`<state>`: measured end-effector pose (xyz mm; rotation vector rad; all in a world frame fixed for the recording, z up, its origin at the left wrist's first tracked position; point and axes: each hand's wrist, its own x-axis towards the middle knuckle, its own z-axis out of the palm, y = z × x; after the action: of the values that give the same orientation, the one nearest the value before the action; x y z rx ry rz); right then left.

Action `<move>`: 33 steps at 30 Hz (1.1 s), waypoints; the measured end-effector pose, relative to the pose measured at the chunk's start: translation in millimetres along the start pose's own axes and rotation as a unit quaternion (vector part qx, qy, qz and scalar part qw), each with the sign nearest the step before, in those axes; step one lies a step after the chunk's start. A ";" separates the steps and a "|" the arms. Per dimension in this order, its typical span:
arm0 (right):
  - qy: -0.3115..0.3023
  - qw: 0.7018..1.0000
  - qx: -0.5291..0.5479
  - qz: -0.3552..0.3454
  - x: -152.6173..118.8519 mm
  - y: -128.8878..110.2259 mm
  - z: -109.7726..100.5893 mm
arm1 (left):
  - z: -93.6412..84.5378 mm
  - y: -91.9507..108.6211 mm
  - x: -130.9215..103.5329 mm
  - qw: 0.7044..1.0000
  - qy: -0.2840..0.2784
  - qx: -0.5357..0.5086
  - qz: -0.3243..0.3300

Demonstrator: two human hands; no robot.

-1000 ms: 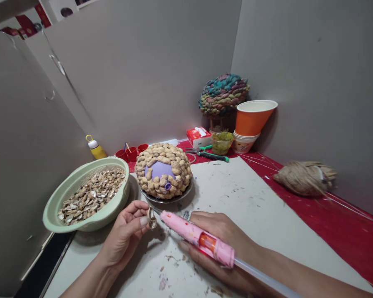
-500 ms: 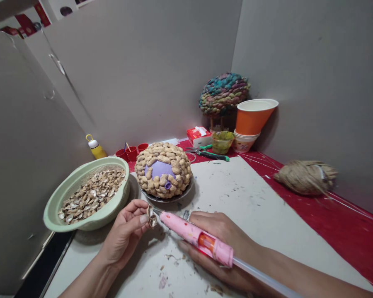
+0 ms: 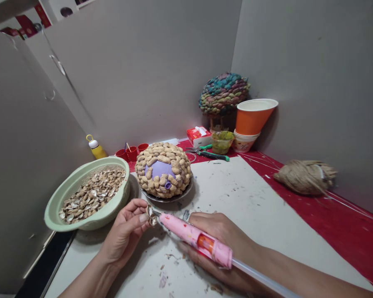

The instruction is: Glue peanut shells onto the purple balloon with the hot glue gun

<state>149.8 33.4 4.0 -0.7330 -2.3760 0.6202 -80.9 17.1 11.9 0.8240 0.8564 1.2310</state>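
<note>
My left hand [image 3: 127,229] pinches a peanut shell [image 3: 151,215], its hollow inside turned to the right. My right hand [image 3: 216,236] is wrapped round a pink hot glue gun [image 3: 186,231], with a clear glue stick [image 3: 257,275] running out of its back end. The gun's metal nozzle meets the shell's edge or sits just at it. Beyond both hands, a ball covered in peanut shells [image 3: 177,159] rests on a dark plate [image 3: 155,199]. A bare patch of purple balloon [image 3: 160,169] and its knot show on the near side.
A green colander [image 3: 49,217] of peanut shells stands left, by a yellow bottle [image 3: 98,150]. Behind are red cups [image 3: 132,154], pliers [image 3: 213,155], a tissue pack [image 3: 199,135], a green bowl [image 3: 223,142], orange paper cups [image 3: 253,120] and a colourful ball-topped tree [image 3: 225,93]. Twine [image 3: 304,177] lies right.
The glue gun and the shell have shifted very slightly; the nozzle still sits at the shell. Everything else stays in place.
</note>
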 end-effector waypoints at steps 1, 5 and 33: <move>-0.001 1.000 0.002 0.000 0.0 0.0 0.1 | 0.0 -0.1 -0.1 1.000 0.001 0.000 0.001; 0.004 1.000 0.001 -0.001 0.8 0.4 0.5 | -0.5 -0.5 -0.4 1.000 -0.002 -0.002 0.010; 0.008 0.999 -0.033 -0.021 0.2 -2.4 0.1 | 0.5 4.0 -0.2 1.000 0.006 -0.015 0.022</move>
<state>148.7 31.6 5.4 -0.7110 -2.4008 0.5171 -82.2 17.4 15.7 0.8158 0.8311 1.2845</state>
